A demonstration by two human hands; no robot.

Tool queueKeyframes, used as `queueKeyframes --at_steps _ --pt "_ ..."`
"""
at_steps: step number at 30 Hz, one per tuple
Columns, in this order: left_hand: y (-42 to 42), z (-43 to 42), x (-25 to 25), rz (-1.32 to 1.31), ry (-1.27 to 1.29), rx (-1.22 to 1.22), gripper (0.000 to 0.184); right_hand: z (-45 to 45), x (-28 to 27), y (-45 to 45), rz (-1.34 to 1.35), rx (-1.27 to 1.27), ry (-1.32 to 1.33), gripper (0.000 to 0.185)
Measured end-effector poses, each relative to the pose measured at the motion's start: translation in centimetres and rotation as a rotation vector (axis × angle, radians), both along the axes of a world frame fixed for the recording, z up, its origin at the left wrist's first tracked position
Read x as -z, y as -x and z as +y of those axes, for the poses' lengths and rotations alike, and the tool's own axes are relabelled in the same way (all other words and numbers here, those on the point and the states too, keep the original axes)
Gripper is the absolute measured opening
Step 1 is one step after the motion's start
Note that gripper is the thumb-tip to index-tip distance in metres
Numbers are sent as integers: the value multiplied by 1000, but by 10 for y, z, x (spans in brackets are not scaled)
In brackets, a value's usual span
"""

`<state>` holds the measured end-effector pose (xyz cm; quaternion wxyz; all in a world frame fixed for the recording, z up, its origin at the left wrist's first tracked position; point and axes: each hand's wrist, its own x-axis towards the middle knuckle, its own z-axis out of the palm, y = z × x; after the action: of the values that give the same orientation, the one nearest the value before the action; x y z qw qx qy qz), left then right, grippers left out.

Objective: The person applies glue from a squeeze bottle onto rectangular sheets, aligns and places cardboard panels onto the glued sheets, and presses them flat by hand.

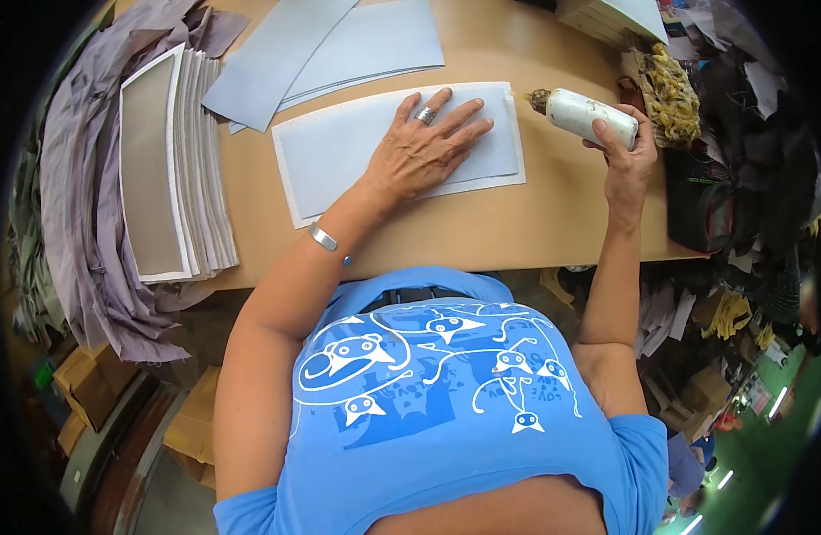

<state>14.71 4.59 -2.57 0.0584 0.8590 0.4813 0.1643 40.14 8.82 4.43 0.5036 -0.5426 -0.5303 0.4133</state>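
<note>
My left hand lies flat with fingers spread on a pale blue curved panel. That panel rests on a slightly larger white panel, whose border shows around it. In my right hand is a white glue bottle, tilted so its crusted, yellowish-brown nozzle points left. The nozzle tip is close to the panels' upper right corner; whether it touches them I cannot tell.
More pale blue panels lie at the table's far side. Left stands a stack of white-edged grey panels, beside draped greyish fabric. A yellow-crusted block and a black bag sit at the right edge of the tan table.
</note>
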Motion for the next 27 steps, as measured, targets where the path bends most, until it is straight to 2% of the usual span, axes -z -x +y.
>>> queueKeyframes --at_steps 27 --pt "-3 -1 -3 45 58 -21 40 8 -1 3 -206 -76 -31 41"
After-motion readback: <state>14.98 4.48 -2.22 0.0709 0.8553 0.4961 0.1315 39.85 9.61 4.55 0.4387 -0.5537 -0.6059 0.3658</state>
